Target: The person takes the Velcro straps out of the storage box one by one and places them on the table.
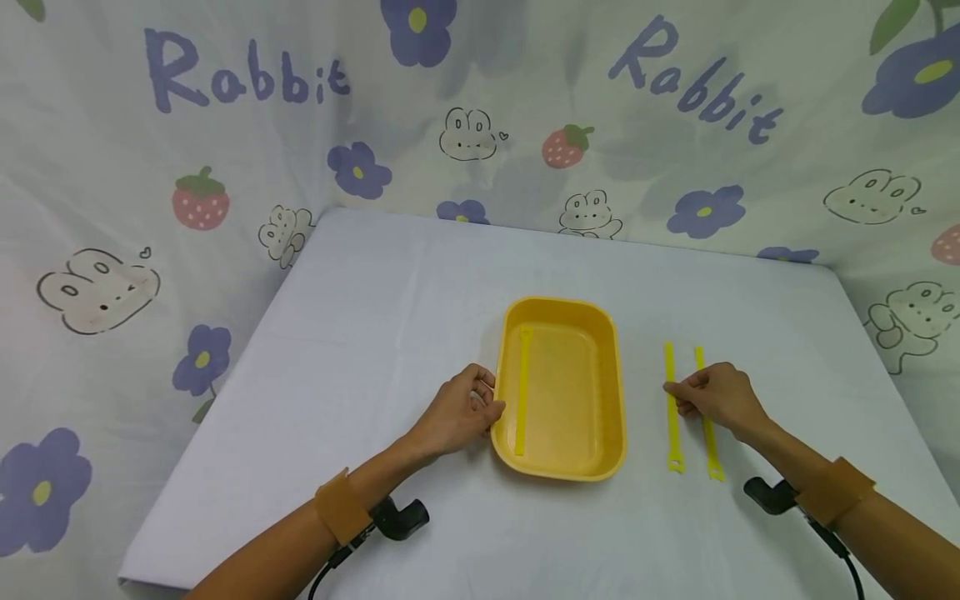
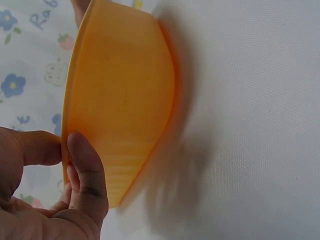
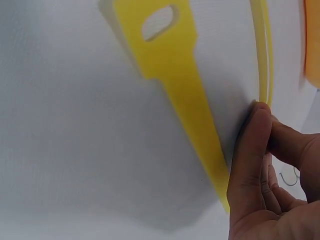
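Note:
A yellow rectangular plastic tray (image 1: pixel 620 392) sits mid-table, with one flat yellow cable strap (image 1: pixel 522 392) lying lengthwise along its left side. My left hand (image 1: pixel 456 412) pinches the tray's left rim between thumb and fingers; the left wrist view shows the tray's outer wall (image 2: pixel 125 90) beside them. To the right of the tray, my right hand (image 1: pixel 716 398) pinches a second yellow strap (image 1: pixel 673 433) near its middle. Under that hand lies a third strap (image 1: pixel 712 454), partly hidden. Its slotted head (image 3: pixel 170 55) shows large in the right wrist view.
A white-covered table (image 1: pixel 360 333) carries everything. Behind and to the sides hangs a white cloth (image 1: pixel 510 83) printed with rabbits, flowers and strawberries. Each wrist wears a brown band, the left one (image 1: pixel 342 508) and the right one (image 1: pixel 835 492), with a small black camera and cable.

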A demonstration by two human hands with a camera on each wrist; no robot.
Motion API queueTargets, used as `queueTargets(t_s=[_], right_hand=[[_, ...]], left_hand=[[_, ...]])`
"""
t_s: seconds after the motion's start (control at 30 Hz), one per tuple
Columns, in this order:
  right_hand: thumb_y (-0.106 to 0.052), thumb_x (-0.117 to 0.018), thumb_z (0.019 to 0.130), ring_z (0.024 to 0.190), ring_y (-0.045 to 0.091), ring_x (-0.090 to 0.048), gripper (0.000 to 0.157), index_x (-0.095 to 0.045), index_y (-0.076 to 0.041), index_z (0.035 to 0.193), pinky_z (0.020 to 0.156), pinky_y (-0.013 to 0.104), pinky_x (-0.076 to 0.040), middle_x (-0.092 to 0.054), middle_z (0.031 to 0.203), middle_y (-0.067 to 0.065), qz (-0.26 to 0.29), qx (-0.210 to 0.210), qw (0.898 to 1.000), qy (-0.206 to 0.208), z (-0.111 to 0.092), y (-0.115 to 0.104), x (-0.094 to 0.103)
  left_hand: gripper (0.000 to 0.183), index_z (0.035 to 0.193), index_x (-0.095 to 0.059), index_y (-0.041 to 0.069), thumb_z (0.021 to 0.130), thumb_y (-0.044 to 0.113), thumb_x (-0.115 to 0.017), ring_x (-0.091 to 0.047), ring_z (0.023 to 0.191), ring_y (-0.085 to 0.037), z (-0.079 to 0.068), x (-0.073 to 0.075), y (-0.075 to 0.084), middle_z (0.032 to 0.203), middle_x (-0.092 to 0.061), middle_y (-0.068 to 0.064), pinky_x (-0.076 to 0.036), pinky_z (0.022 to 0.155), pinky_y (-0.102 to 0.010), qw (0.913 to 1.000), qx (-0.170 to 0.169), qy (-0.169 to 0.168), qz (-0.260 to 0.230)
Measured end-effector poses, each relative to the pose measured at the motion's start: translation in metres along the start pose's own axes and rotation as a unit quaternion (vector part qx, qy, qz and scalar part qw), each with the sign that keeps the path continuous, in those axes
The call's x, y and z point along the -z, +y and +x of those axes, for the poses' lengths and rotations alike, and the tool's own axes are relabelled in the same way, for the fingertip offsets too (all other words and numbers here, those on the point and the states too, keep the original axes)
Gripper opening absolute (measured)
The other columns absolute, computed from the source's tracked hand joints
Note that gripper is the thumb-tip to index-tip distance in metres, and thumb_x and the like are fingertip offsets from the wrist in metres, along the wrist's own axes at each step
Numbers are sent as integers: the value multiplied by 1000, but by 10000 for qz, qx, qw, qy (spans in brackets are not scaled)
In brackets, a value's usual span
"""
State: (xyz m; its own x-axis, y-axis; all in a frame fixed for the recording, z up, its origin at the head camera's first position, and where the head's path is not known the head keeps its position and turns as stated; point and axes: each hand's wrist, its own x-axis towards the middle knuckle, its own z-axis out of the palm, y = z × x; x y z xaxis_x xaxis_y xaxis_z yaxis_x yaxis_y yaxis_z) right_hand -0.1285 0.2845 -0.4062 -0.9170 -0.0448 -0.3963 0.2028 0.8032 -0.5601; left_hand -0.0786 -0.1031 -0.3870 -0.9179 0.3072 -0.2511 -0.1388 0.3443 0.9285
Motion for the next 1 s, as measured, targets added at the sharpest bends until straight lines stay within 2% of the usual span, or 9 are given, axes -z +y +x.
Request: queueTargets(t_s=[0.3,0.37,0.43,0.53,0.6,0.7,0.8,0.9,1.0], right_hand=[[-32,-69,95,66,14,-69,37,-73,4,90,60,21,-55,-72,70,1,8,146,9998,99,1,4,-5],[-33,-70,94,65,13,-66,36,-74,2,88,57,21,-53,-71,69,0,-161,343,9989,282,1,3,-6],[-33,-70,94,63,14,-64,35,-74,1,88,54,22,-50,-71,69,0,-335,720,9953,550,1,-1,-6],[-31,-73,92,65,15,-64,28,-73,-3,90,54,23,-48,-72,73,1,-665,1519,9802,1087,-1,-17,-7],[-26,-75,91,69,17,-68,22,-72,-5,94,58,27,-54,-74,79,2,-776,2050,9672,1281,-3,-32,-9],[-19,-78,88,78,17,-72,17,-71,-8,98,68,34,-60,-75,87,0,-925,2761,9468,1371,-6,-56,-15],[-15,-81,84,84,19,-72,22,-72,-8,103,75,40,-61,-75,94,2,-944,3368,9282,1271,-10,-74,-21],[-16,-84,81,94,23,-71,30,-73,-8,108,82,42,-60,-74,103,5,-999,3719,9148,1220,-13,-85,-27],[-19,-85,80,104,26,-68,37,-72,-10,113,87,44,-59,-72,111,6,-1105,3854,9084,1187,-14,-93,-32]], left_hand=[[33,122,-49,-6,95,7,-62,-61,69,-13,-2,0,0,97,-58,-13,-58,63,-28,10000,29,-16,73],[33,122,-49,-6,95,7,-62,-60,69,-13,-2,0,0,96,-58,-13,-57,62,-27,10000,40,-20,82],[32,122,-49,-6,95,7,-62,-60,69,-13,-3,0,0,96,-58,-13,-57,62,-27,10000,64,-19,73],[32,121,-49,-6,95,7,-62,-60,68,-13,-3,0,1,95,-58,-12,-57,61,-27,9999,47,2,124],[32,121,-49,-6,95,7,-62,-60,68,-12,-2,1,1,95,-58,-12,-57,61,-27,9999,53,20,159],[32,121,-49,-5,95,7,-63,-61,68,-12,-1,1,2,95,-58,-12,-58,62,-28,9998,49,36,177],[32,121,-49,-5,95,7,-63,-62,69,-12,-1,1,2,96,-59,-12,-58,63,-28,9999,64,19,141],[33,121,-49,-6,95,7,-62,-63,70,-12,-1,0,3,96,-59,-12,-58,64,-28,9999,70,-4,123],[33,122,-49,-6,95,7,-62,-63,70,-12,-1,1,4,96,-58,-13,-58,64,-28,9999,74,-13,100]])
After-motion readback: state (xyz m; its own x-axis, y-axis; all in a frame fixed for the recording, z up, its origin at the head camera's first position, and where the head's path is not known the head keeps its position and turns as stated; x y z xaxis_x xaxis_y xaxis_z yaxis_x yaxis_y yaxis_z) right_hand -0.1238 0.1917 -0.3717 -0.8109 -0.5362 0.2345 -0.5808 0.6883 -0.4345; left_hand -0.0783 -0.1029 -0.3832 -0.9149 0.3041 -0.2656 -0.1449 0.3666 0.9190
